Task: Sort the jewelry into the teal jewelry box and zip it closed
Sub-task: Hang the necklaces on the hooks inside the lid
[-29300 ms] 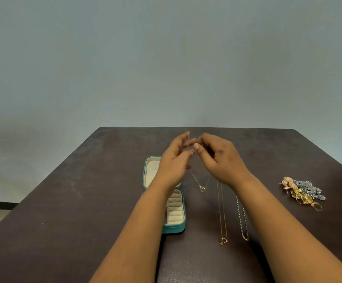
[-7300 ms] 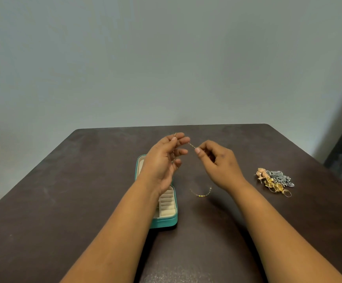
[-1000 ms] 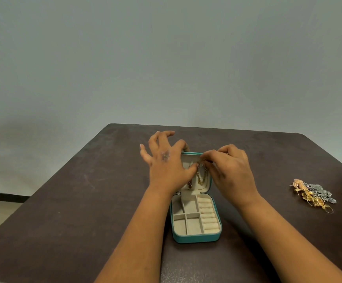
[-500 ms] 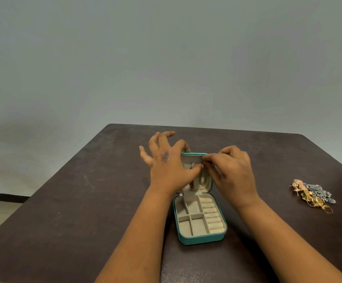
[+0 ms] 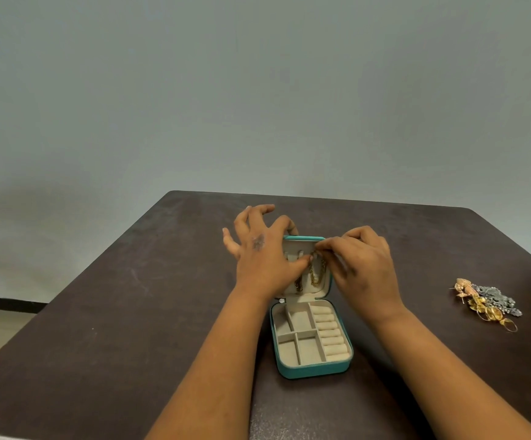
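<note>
Inside teal jewelry box (image 5: 313, 371) lid, gold chains (image 5: 316, 276).

**Dark brown surface and the items resting on it**

The surface (image 5: 130, 312) carries an open teal jewelry box (image 5: 313, 371) near its middle, lid upright. Well apart, toward the right edge, lies a small heap of gold and silver jewelry (image 5: 486, 303).
</note>
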